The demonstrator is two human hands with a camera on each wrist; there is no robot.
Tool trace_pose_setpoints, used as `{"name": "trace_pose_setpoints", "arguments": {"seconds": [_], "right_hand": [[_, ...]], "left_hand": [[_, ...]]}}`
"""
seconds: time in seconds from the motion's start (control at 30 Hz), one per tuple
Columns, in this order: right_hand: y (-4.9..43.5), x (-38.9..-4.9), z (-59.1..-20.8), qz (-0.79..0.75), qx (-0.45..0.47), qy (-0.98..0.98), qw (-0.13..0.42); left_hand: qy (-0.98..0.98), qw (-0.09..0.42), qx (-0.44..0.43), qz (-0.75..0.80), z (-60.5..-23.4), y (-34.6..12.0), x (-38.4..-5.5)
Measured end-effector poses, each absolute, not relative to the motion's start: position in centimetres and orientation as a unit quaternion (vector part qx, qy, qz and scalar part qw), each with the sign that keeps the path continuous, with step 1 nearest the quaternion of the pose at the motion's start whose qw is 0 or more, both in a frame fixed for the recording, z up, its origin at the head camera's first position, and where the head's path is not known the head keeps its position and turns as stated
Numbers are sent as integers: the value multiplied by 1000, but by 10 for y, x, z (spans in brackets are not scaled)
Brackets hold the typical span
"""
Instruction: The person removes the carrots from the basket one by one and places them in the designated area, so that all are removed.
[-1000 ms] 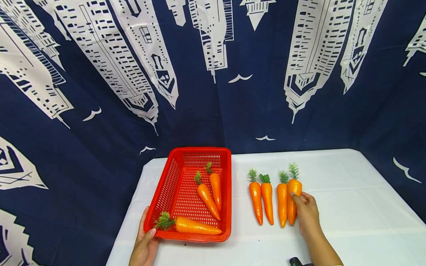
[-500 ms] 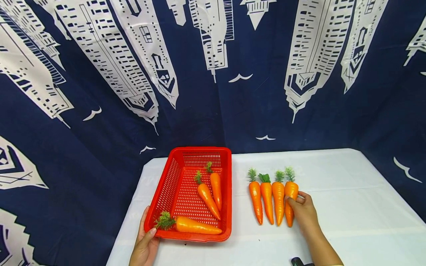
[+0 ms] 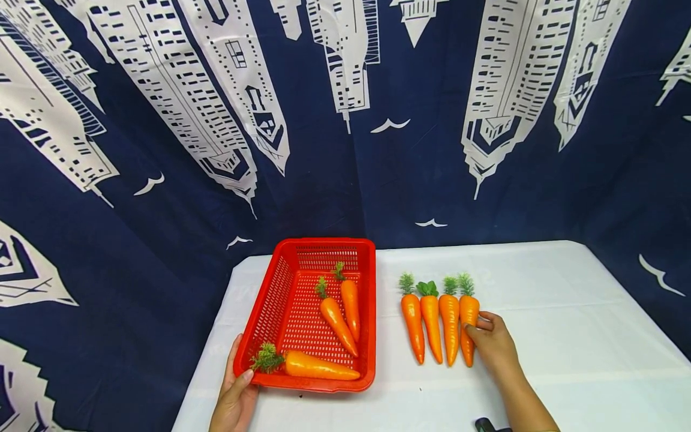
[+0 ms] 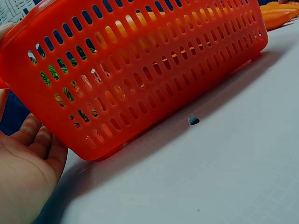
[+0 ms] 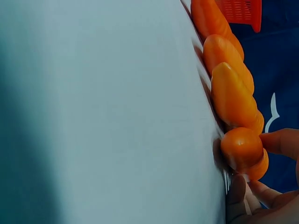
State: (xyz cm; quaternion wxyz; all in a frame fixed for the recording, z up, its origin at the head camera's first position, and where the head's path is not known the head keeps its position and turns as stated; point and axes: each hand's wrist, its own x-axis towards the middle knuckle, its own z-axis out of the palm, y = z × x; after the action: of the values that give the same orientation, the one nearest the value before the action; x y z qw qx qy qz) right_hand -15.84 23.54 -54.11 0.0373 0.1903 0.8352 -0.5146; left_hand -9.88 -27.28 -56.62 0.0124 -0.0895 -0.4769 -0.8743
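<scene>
My left hand (image 3: pixel 236 393) holds the near left corner of a red plastic basket (image 3: pixel 370 324), thumb over the rim and fingers against the outside wall. Inside the basket are a large carrot (image 3: pixel 321 366) lying crosswise at the near end and two slimmer carrots (image 3: pixel 339 327) (image 3: pixel 350 309) slanting at the right. To the basket's right, several carrots lie side by side, green tops pointing away. My right hand (image 3: pixel 495 342) pinches the rightmost carrot (image 3: pixel 469 312) between thumb and fingers. In the right wrist view that carrot (image 5: pixel 242 148) lies close beside its neighbour (image 5: pixel 231 95).
A white cloth (image 3: pixel 567 312) covers the table. Behind it hangs a dark blue curtain (image 3: pixel 410 180) printed with white buildings and birds. A small dark speck (image 4: pixel 193 120) lies just in front of the basket. A black object (image 3: pixel 484 425) shows by the right forearm.
My right hand has slid the rightmost carrot leftward along the table. The carrot beside it has moved left too, closing the gap in the row. The left hand and basket stay put.
</scene>
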Motion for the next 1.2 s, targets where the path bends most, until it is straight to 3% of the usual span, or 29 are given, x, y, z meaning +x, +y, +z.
{"name": "trace_pose_setpoints", "arguments": {"seconds": [0.7,1.2], "right_hand": [[230,-153,-536,-514,184,837,-47],[219,-154,-527,-531,160,831,-45]], "left_hand": [[-467,12,-96,-879,-567,-273,-99],[-453,10,-108,-885,-565,-271,-98]]}}
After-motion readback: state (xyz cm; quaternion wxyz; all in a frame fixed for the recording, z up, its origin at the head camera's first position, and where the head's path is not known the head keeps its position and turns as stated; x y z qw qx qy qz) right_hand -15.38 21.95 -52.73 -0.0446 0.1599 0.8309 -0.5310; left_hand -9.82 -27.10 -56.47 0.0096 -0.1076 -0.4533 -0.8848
